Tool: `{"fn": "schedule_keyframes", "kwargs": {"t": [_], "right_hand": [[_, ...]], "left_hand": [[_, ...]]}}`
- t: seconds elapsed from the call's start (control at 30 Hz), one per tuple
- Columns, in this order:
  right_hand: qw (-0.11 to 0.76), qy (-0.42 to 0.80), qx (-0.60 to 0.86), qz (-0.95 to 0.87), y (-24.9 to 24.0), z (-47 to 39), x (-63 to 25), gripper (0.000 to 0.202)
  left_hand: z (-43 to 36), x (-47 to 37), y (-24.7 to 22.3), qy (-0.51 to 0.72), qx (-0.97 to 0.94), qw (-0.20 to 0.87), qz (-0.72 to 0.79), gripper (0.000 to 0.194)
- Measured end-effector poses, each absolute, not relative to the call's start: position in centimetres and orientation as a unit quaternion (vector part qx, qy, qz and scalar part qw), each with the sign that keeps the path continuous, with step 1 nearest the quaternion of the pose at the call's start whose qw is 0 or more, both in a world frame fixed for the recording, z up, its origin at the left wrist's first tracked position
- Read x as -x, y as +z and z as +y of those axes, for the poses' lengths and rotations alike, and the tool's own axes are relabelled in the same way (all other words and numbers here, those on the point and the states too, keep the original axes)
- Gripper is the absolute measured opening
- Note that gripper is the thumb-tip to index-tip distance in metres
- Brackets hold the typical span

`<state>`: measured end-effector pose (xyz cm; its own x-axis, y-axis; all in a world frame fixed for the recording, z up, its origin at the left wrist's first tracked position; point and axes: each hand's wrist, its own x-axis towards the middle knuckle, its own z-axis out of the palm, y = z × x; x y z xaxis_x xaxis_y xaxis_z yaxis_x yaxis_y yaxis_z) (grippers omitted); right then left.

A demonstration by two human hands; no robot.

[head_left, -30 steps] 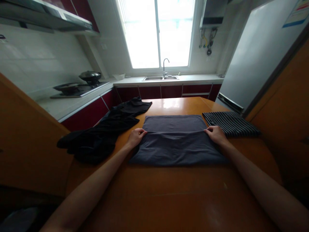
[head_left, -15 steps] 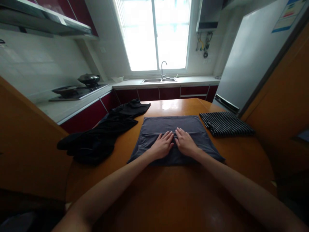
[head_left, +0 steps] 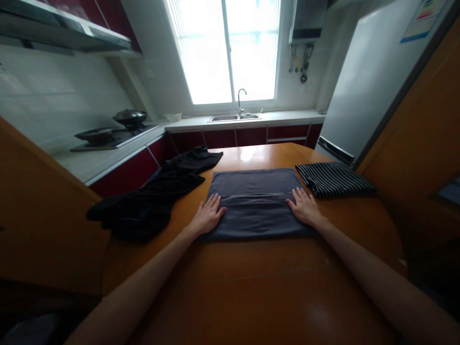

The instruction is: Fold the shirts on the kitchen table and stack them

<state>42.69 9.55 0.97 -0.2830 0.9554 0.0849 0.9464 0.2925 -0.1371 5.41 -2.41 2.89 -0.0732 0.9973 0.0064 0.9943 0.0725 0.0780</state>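
A dark grey-blue cloth (head_left: 257,215) lies flat on the wooden table (head_left: 266,282), with a crease running across its middle. On its left edge rests my left hand (head_left: 208,214), palm down and fingers apart. My right hand (head_left: 304,206) lies spread on the cloth's right edge, also palm down. Neither hand grips anything. To the left is a loose heap of black clothing (head_left: 154,196). A folded black-and-white striped cloth (head_left: 336,178) sits beyond my right hand, at the table's right side.
Behind the table runs a white counter (head_left: 194,123) with a sink (head_left: 224,118) and tap. A stove (head_left: 122,137) holding a lidded pan (head_left: 129,117) stands at the left back. The tall fridge (head_left: 373,81) is at the right.
My hands have moved apart from the cloth's middle, one to each side edge. They remain flat and spread. The view has shifted slightly.
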Motion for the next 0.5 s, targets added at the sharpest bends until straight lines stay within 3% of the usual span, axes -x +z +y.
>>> {"fn": "schedule_keyframes", "kwargs": {"t": [0.13, 0.23, 0.37, 0.5], "right_hand": [[0.149, -0.035, 0.569, -0.808, 2.3, 7.2, -41.4, 0.064], [0.187, -0.01, 0.469, -0.863, 3.0, 4.0, -38.9, 0.06], [0.144, 0.048, 0.376, -0.914, 2.5, 1.1, -36.3, 0.064], [0.092, 0.069, 0.412, -0.904, 1.5, 2.2, -36.7, 0.069]], "left_hand": [[-3.7, -6.9, 4.1, 0.069, -0.714, -0.039, 0.695, 0.06], [-5.2, -9.5, 4.7, 0.096, -0.796, -0.051, 0.596, 0.061], [-6.4, -11.7, 4.1, 0.061, -0.84, -0.003, 0.539, 0.064], [-6.5, -11.6, 3.4, 0.03, -0.84, 0.024, 0.541, 0.066]]}}
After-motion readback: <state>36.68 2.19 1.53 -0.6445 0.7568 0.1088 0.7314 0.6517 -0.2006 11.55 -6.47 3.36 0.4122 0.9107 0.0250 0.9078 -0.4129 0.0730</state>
